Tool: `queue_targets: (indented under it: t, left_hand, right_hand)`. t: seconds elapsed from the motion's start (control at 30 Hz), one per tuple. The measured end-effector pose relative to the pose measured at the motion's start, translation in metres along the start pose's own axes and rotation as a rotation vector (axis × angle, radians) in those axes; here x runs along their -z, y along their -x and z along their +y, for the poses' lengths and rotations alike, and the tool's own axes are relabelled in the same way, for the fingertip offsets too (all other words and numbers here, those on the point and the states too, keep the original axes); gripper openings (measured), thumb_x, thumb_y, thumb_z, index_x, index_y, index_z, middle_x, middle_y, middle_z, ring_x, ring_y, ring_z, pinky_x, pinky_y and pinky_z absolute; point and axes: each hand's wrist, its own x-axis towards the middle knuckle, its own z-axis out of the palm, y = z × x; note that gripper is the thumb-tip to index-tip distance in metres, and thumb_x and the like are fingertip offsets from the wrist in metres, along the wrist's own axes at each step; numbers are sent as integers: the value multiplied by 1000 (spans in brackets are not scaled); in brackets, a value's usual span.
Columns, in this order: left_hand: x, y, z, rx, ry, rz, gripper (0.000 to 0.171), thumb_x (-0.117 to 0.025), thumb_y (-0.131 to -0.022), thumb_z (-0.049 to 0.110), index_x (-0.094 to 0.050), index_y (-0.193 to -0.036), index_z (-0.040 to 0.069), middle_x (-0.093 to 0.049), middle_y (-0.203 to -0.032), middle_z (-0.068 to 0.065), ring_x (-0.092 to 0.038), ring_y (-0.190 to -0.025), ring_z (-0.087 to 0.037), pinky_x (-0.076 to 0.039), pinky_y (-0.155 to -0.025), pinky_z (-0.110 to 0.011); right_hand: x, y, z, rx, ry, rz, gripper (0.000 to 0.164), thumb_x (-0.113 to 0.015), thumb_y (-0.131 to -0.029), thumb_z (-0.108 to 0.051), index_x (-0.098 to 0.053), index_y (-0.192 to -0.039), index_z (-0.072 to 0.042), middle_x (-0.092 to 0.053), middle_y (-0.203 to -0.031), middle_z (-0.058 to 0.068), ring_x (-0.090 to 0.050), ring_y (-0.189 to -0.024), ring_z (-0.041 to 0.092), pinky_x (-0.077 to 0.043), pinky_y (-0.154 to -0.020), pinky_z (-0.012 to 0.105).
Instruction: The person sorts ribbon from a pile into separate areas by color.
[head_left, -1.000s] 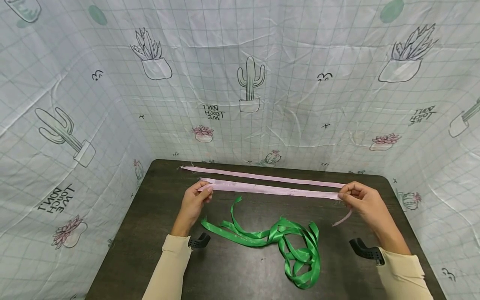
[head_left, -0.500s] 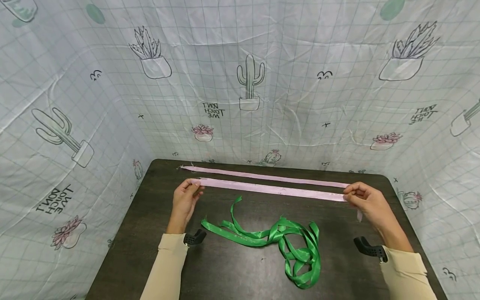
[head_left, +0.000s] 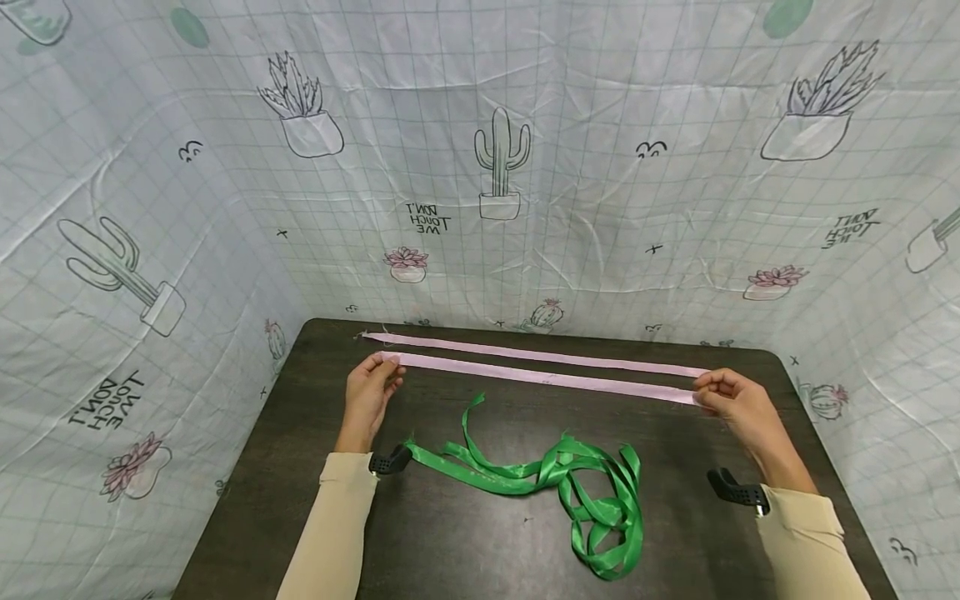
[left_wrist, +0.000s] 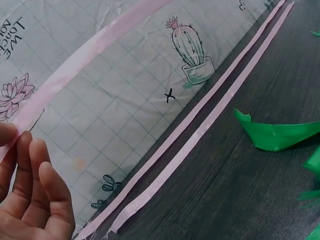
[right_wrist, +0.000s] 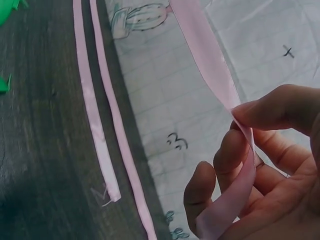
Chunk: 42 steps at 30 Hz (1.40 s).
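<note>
A pink satin ribbon [head_left: 540, 379] stretches straight between both hands over the back of the dark table. My left hand [head_left: 367, 396] pinches its left end between thumb and forefinger. Near the other end, my right hand [head_left: 738, 408] pinches it, and a short tail curls down past the fingers in the right wrist view. Below the held ribbon, two more pink ribbons lie side by side: a back one [left_wrist: 200, 104] and a front one [left_wrist: 202, 129]. In the head view the held ribbon covers most of the front one. Frayed threads show at their ends.
A loose tangle of green ribbon [head_left: 510, 483] lies mid-table, nearer the person than the pink ones. Behind the table [head_left: 465, 550] hangs a white curtain [head_left: 600, 250] printed with cacti, wrapping both sides. Each wrist bears a black camera mount [head_left: 738, 492].
My left hand has moved left and slightly back, my right hand a little right, drawing the held ribbon straight. It now lines up over the front ribbon. The green tangle has stayed put.
</note>
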Motion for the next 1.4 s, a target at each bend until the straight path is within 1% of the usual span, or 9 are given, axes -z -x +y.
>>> queue_targets:
  t: [0.13, 0.37, 0.47, 0.57, 0.7, 0.9, 1.0, 1.2, 1.4]
  left_hand:
    - [1, -3, -1, 13, -19, 26, 18, -65, -102, 3, -62, -87, 12, -72, -81, 6, -68, -78, -9, -56, -73, -23]
    - [10, -9, -6, 39, -7, 66, 19, -67, -101, 5, -61, -85, 13, -70, -82, 4, -68, -80, -11, -57, -75, -25]
    - [12, -10, -9, 55, 23, 69, 19, -67, -102, 6, -60, -86, 13, -70, -82, 3, -69, -78, -10, -57, -75, -25]
    - [13, -10, -11, 81, 72, 65, 19, -68, -102, 8, -61, -86, 14, -70, -82, 4, -69, -79, -10, -59, -75, -25]
    - [14, -11, -14, 104, 131, 64, 22, -66, -103, 7, -61, -83, 15, -70, -81, 4, -69, -79, -10, -59, -76, -24]
    - [12, -17, -19, 120, 128, 64, 19, -65, -103, 5, -60, -87, 14, -70, -81, 4, -68, -77, -9, -59, -76, -24]
    - [11, -22, -23, 146, 82, 70, 16, -65, -102, 5, -61, -89, 13, -70, -81, 5, -67, -77, -7, -57, -73, -22]
    - [10, -32, -31, 212, 8, 102, 15, -66, -102, 5, -61, -89, 11, -66, -74, 5, -60, -67, -4, -48, -59, -17]
    - [10, -38, -35, 201, -123, 124, 10, -67, -100, 3, -61, -94, 8, -65, -71, 5, -56, -59, -2, -48, -55, -15]
  right_hand:
    - [1, -3, 8, -6, 1, 3, 9, -63, -100, 0, -66, -103, -8, -66, -82, -18, -64, -77, -2, -56, -69, 17]
    - [2, -6, 17, -31, -65, -5, 18, -62, -101, 0, -68, -99, -16, -66, -80, -18, -64, -76, 0, -57, -68, 19]
    - [2, -8, 21, -64, -154, -6, 19, -61, -102, -1, -68, -100, -19, -68, -83, -17, -65, -76, 2, -58, -68, 20]
    - [0, -9, 25, -110, -331, 6, 19, -62, -103, -1, -68, -100, -19, -69, -85, -13, -67, -76, 4, -58, -68, 20]
    - [-5, -10, 28, -155, -527, 48, 14, -63, -102, 0, -69, -102, -12, -67, -89, -9, -64, -80, 6, -58, -70, 21]
    - [-11, -14, 28, -223, -638, 133, 14, -62, -101, 4, -69, -100, -8, -65, -90, -6, -65, -80, 8, -59, -69, 23]
    - [-14, -20, 28, -287, -635, 180, 16, -61, -101, 5, -70, -98, -8, -65, -87, -6, -67, -78, 8, -59, -67, 22]
    - [-22, -36, 38, -400, -572, 221, 19, -59, -100, 6, -69, -94, -9, -63, -81, -7, -65, -74, 6, -59, -66, 22]
    - [-31, -48, 50, -431, -493, 238, 22, -58, -100, 6, -69, -91, -11, -64, -74, -9, -62, -69, 5, -58, -62, 22]
